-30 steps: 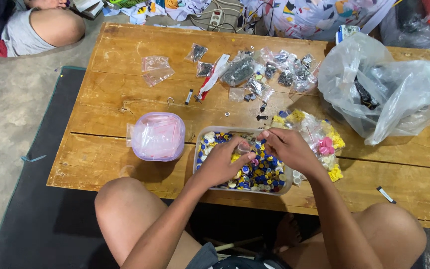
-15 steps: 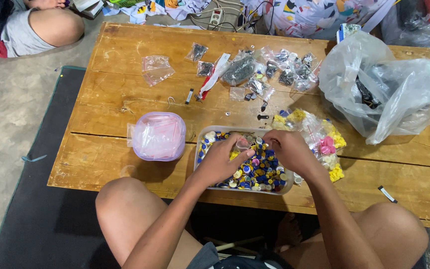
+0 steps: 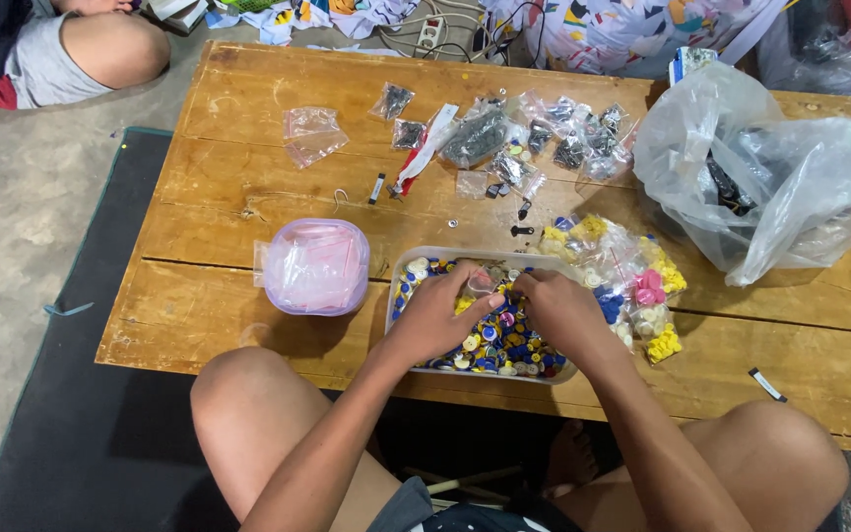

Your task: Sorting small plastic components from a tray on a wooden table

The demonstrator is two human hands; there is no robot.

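Observation:
A clear rectangular tray (image 3: 398, 284) full of small blue, yellow and white round pieces (image 3: 504, 347) sits at the near edge of a low wooden table (image 3: 248, 148). Both my hands rest over the tray. My left hand (image 3: 437, 315) and my right hand (image 3: 556, 307) meet at a small clear plastic bag (image 3: 480, 283), pinched between the fingertips of both hands just above the pieces.
A round lilac container holding plastic bags (image 3: 315, 266) stands left of the tray. Bags of yellow, white and pink pieces (image 3: 632, 281) lie to the right, a big clear sack (image 3: 770, 177) beyond. Small bags of dark parts (image 3: 504, 138) lie further back. Another person's leg (image 3: 100, 49) is at far left.
My hands have stayed over the tray, fingertips drawing closer together around the small clear bag. Nothing else on the table has moved.

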